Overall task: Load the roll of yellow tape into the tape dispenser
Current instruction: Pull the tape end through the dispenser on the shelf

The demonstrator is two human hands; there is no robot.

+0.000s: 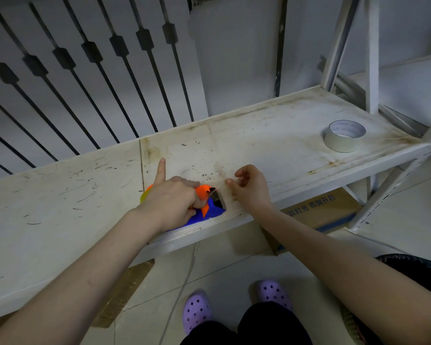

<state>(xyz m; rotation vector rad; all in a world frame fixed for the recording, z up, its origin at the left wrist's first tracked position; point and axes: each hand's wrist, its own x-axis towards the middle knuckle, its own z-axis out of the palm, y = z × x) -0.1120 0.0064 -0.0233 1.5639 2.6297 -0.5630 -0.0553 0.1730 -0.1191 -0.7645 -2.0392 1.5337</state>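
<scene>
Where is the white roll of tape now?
In the head view, the white roll of tape lies flat at the far right of the shelf, near the upright post, well away from both hands.

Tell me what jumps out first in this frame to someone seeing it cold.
The bright orange and blue tape dispenser at the shelf's front edge, gripped by the left hand with its index finger pointing up. Just to its right, the right hand pinches a thin strip of tape drawn from the dispenser. A pale tape roll lies alone far right on the scuffed white shelf.
</scene>
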